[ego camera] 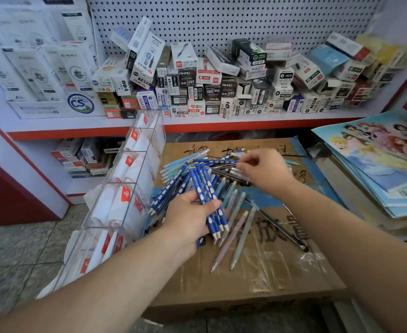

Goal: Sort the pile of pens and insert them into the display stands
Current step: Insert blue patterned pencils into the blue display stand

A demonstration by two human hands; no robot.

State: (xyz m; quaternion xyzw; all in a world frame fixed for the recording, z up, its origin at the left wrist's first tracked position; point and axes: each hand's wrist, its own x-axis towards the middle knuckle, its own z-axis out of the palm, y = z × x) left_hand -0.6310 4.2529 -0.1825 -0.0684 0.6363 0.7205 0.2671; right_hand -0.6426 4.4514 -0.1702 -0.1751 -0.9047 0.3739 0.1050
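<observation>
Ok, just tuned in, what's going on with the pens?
A person is sorting a pile of pens on a cardboard box. The left hand grips a bundle of blue pens. The right hand reaches into the pile's far side and touches pens there; whether it has pinched one is unclear. The clear stand left of the box holds white-and-red packets.

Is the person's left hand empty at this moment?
No, the left hand grips a bundle of blue pens above the cardboard box.
</observation>
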